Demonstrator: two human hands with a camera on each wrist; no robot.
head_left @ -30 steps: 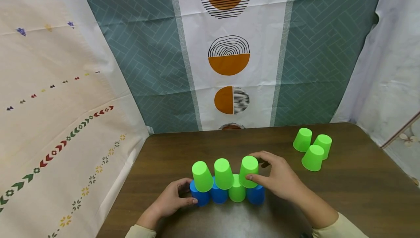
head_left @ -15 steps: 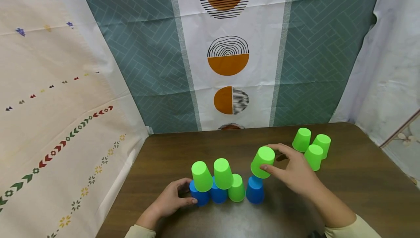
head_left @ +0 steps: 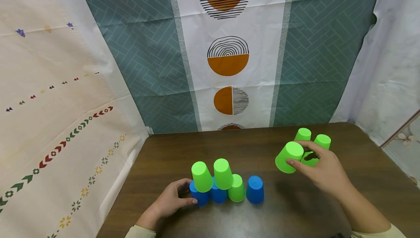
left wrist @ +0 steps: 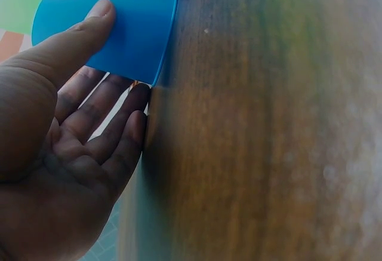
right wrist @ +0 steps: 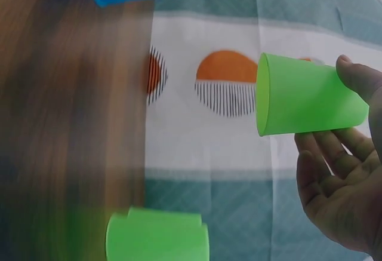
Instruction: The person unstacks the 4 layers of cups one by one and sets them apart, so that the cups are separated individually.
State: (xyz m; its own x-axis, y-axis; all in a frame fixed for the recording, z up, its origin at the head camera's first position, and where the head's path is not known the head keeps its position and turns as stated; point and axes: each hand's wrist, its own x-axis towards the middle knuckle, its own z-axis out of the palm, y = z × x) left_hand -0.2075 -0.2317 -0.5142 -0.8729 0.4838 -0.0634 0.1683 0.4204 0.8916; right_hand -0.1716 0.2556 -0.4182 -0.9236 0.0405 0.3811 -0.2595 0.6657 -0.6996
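My right hand (head_left: 323, 170) pinches an upside-down green cup (head_left: 288, 158) between thumb and fingers, above the table; the right wrist view shows this cup (right wrist: 313, 97) too. Around the leftmost blue cup (head_left: 198, 195), my left hand (head_left: 171, 199) has its thumb on the near side and fingers on the far side. Beside that cup stand a second blue cup (head_left: 219, 195), a green cup (head_left: 237, 189) and, past a small gap, another blue cup (head_left: 255, 190). Two green cups (head_left: 202, 176) sit upside down on top at the left end of the row.
Behind my right hand, at the back right of the brown table (head_left: 183, 150), three more green cups (head_left: 322, 141) stand upside down close together, partly hidden. A patterned cloth (head_left: 229, 103) hangs behind the table's far edge, with pale cloths at both sides.
The right hand has lifted the green cup off the rightmost blue cup and carried it right, toward the back group. The left hand stays in place at the leftmost blue cup.
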